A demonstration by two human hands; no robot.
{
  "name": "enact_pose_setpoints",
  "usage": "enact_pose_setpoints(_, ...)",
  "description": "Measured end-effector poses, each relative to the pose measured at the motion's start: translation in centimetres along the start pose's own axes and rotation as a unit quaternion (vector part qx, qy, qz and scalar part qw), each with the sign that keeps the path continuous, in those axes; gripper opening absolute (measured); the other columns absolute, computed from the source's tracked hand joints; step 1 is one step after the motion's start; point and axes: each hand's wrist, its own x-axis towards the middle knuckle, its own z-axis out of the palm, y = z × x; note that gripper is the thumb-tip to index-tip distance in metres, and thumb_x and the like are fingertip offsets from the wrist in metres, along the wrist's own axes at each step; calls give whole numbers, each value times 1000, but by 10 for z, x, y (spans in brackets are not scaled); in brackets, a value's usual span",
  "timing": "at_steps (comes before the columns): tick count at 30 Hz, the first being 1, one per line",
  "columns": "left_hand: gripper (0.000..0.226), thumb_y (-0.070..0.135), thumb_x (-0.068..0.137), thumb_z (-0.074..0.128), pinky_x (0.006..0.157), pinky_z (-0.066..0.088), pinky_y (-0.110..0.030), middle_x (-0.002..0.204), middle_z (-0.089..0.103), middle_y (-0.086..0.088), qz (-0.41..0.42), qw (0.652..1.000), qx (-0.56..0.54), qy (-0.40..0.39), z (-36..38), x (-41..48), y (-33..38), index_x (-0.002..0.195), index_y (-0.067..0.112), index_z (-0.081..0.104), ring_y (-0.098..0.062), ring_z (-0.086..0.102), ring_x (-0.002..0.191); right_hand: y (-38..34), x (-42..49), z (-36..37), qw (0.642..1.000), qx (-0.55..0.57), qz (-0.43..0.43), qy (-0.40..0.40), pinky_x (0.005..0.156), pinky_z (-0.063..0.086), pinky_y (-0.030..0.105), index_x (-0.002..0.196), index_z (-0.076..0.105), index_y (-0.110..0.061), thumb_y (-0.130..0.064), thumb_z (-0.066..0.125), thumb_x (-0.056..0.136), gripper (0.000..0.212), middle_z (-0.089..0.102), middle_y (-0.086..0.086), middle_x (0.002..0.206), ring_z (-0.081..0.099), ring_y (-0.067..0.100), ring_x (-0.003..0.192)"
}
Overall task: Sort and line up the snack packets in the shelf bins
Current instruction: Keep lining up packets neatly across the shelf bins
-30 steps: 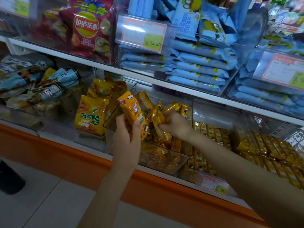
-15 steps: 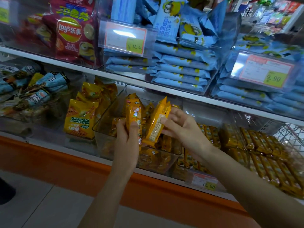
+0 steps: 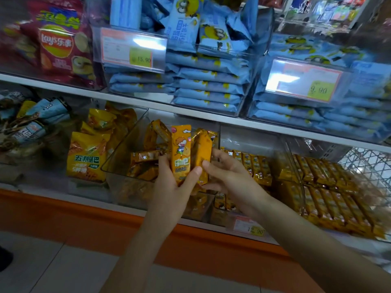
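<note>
Packets before cluttered bin, blue packs overhead

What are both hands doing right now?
Left hand: holding the cartoon packet upright.
Right hand: pinching the plain packet beside it.

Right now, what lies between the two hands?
In the head view, two upright packets: the cartoon packet in the left hand, beside the plain packet in the right hand.
</note>
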Motion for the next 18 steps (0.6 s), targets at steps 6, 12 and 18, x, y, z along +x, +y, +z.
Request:
enact_pose_setpoints(6,40,20,80,72,71,52,-22,101,66,4,-58,997,-45,7,3,3,-4,112,26,47,-3,65,86,3,-12,-14,999,38,19,-9,73,56,24,120,54,-13,-9,49,95,26,66,7,110,68,17,95)
enact_pose_setpoints(12,39,17,79,73,62,47,-8,93,60,12,-20,1000,6,-23,15,-3,-3,100,30,43,12,59,78,6,-23,-21,999,-46,15,12,67,53,15,99,58,-37,-23,57,90,17,69,-25,87,65,-7,85)
enact_pose_setpoints(18,25,26,87,62,54,49,-13,87,61,7,-34,999,-6,-23,22,-3,0,107,25,47,1,62,68,1,-26,-56,992,-43,32,115,77,50,30,112,61,-24,-17,59,89,24,67,0,103,65,14,90)
